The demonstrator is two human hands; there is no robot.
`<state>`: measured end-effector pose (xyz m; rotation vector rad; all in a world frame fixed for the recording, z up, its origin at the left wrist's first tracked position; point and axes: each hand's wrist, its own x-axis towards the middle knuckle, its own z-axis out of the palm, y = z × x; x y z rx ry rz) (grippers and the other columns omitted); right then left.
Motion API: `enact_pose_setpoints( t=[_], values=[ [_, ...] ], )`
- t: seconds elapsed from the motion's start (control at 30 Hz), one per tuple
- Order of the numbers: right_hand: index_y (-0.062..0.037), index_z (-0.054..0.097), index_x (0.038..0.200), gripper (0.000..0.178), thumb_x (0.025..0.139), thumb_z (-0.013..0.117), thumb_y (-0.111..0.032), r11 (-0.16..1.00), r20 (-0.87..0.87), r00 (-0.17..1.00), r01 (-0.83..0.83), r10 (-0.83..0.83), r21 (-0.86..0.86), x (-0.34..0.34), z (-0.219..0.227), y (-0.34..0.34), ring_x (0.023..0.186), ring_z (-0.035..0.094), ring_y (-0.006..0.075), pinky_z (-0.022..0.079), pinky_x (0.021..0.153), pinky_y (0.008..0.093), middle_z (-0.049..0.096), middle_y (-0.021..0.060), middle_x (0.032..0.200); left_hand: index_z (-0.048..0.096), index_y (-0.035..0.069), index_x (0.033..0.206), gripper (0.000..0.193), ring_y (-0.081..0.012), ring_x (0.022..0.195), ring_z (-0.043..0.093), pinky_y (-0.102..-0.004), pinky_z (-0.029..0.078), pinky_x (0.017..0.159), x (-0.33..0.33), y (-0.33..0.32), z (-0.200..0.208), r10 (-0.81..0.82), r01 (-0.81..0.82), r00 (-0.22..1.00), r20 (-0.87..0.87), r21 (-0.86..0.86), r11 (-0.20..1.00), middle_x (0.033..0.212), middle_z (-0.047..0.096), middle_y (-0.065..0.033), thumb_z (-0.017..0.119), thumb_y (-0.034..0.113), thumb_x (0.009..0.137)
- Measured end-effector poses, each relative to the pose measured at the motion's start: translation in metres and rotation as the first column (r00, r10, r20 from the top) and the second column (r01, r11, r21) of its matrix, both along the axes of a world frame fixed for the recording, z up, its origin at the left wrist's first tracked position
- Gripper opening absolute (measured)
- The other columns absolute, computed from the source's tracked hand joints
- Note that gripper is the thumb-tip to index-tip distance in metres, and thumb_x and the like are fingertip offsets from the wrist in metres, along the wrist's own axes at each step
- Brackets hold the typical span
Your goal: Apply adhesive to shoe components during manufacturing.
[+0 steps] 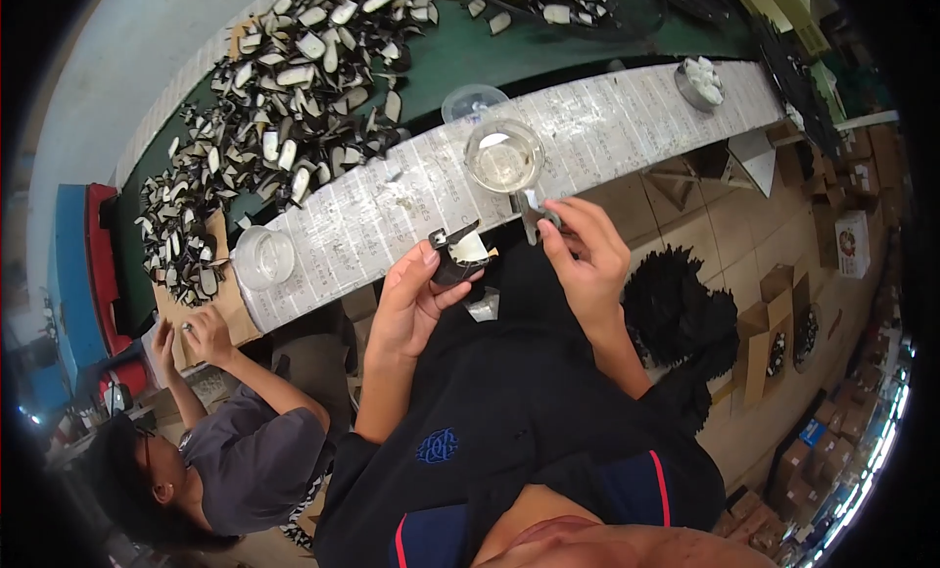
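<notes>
My left hand (403, 302) is closed around a small black part (456, 267) with a whitish inner face, held just off the near edge of the bench. A short yellowish bit sticks out at its right end. My right hand (589, 260) pinches a small flat greyish piece (534, 218) with a pale upper end between thumb and fingers; its exact kind is unclear. The two hands are apart. Right above them on the bench stands a round clear tub (504, 157), with light liquid or glare inside.
A large heap of black parts with white faces (294, 78) covers the far left. A clear cup (263, 258), a clear lid (475, 102) and a tin of white pieces (699, 84) stand along the bench (392, 215). A co-worker (245, 450) works at left; black material (681, 308) lies right.
</notes>
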<state>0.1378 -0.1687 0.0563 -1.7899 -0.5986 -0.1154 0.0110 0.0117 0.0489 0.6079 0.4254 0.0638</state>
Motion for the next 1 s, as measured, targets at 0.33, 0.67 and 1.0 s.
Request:
enact_pose_setpoints(
  t=[0.33, 0.67, 1.0],
  values=[
    [0.0033, 0.069, 0.109, 0.021, 0.088, 0.069, 0.0, 0.994, -0.225, 0.972, 0.082, -0.065, 0.068, 0.015, -0.041, -0.022, 0.085, 0.064, 0.0118, 0.057, 0.068, 0.0228, 0.063, 0.0101, 0.107, 0.05, -0.003, 0.104, 0.025, -0.0295, 0.086, 0.071, -0.0345, 0.063, 0.07, 0.002, -0.012, 0.055, -0.127, 0.126, 0.992, 0.017, 0.042, 0.991, 0.099, 0.067, -0.0194, 0.063, 0.015, 0.092],
    [0.0033, 0.069, 0.109, 0.021, 0.088, 0.069, 0.0, 0.996, -0.275, 0.959, 0.081, -0.072, 0.022, 0.005, -0.053, -0.024, 0.086, 0.064, 0.012, 0.057, 0.069, 0.0235, 0.063, 0.0099, 0.107, 0.051, -0.002, 0.1, 0.023, -0.0204, 0.078, 0.071, -0.0318, 0.063, 0.067, -0.01, -0.013, 0.051, -0.148, 0.148, 0.989, -0.013, -0.044, 0.988, 0.09, 0.067, -0.0139, 0.063, 0.017, 0.093],
    [0.0037, 0.068, 0.11, 0.022, 0.088, 0.069, 0.0, 0.996, -0.251, 0.967, 0.067, -0.052, 0.052, 0.0, -0.051, -0.011, 0.084, 0.065, 0.012, 0.056, 0.069, 0.0227, 0.063, 0.0105, 0.107, 0.052, -0.006, 0.105, 0.029, -0.0292, 0.084, 0.072, -0.0334, 0.064, 0.068, -0.021, -0.006, 0.047, -0.192, 0.217, 0.974, 0.122, -0.251, 0.943, 0.097, 0.066, -0.0182, 0.062, 0.019, 0.094]
  ],
)
